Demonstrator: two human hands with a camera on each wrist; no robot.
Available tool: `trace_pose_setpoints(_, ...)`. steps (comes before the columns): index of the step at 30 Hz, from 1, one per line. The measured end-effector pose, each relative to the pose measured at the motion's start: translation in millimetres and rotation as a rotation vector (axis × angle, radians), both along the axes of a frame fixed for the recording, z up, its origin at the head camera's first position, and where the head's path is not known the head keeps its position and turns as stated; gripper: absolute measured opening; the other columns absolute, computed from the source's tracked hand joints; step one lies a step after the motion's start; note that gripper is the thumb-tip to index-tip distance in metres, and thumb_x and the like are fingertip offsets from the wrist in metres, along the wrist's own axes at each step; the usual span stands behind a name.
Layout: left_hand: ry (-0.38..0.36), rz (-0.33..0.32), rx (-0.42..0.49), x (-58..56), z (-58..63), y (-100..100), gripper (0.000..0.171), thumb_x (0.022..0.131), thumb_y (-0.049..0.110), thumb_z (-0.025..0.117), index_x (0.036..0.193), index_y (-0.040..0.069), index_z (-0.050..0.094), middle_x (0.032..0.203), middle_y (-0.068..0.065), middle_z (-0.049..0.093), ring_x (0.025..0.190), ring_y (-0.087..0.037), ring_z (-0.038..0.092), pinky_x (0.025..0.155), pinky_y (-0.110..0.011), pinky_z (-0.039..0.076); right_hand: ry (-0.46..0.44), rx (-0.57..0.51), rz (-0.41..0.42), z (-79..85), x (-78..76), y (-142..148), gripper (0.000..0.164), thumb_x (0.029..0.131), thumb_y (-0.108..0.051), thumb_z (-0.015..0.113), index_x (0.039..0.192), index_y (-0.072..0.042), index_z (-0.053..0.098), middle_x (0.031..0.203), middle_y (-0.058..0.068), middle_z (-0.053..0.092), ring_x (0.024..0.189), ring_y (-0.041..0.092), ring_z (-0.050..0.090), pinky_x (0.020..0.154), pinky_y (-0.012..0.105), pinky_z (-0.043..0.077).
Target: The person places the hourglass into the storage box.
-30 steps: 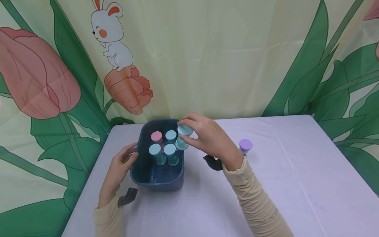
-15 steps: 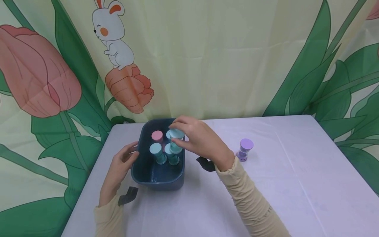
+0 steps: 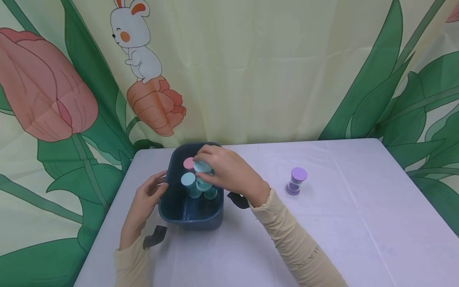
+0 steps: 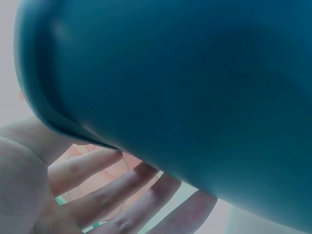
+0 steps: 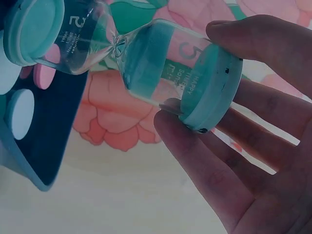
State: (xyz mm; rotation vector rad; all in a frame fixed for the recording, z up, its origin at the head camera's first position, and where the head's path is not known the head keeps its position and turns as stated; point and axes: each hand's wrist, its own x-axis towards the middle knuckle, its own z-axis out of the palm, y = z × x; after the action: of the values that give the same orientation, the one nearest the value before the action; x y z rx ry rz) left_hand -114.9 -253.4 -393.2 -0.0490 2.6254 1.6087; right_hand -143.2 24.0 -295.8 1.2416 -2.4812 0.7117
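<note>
With thumb and fingertips, my right hand (image 3: 233, 171) pinches the teal end cap of an hourglass (image 5: 151, 61) marked 5. In the head view it hangs upright over the dark blue bin (image 3: 190, 220). Inside the bin stand other hourglasses, among them one with a light-blue cap (image 3: 188, 180) and one with a pink cap (image 3: 188, 163); the right hand partly covers some of them. My left hand (image 3: 143, 203) rests its extended fingers (image 4: 141, 190) against the bin's left outer wall.
A purple hourglass (image 3: 296, 181) stands on the white-covered table (image 3: 358, 231), right of the bin. Behind the table hangs a curtain (image 3: 258, 79) printed with tulips, a rabbit and a carrot.
The right hand has carried its hourglass leftward, from the bin's right rim to over the middle of the bin. The purple hourglass has come into full view. The left hand has stayed put.
</note>
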Motion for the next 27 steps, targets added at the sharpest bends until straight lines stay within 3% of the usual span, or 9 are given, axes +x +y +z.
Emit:
trace_pose_setpoints(12, 0.002, -0.003, 0.007, -0.3, -0.5, -1, 0.061, 0.099, 0.044, 0.057, 0.152, 0.018, 0.039, 0.149, -0.017, 0.047, 0.134, -0.036, 0.049, 0.102, -0.059, 0.045, -0.025, 0.078, 0.036, -4.4, -2.4, -20, 0.036, 0.088, -0.022, 0.076, 0.121, -0.008, 0.069, 0.113, 0.002, 0.067, 0.098, 0.012, 0.064, 0.087, 0.022, 0.053)
trace_pose_setpoints(27, 0.008, -0.023, 0.025, 0.1, -0.8, -2, 0.058, 0.101, 0.041, 0.055, 0.152, 0.019, 0.04, 0.147, -0.017, 0.048, 0.133, -0.036, 0.049, 0.101, -0.059, 0.045, -0.123, 0.195, 0.031, -12.0, -8.8, -40, 0.034, 0.09, -0.028, 0.074, 0.119, -0.01, 0.07, 0.117, 0.003, 0.067, 0.098, 0.013, 0.064, 0.088, 0.021, 0.053)
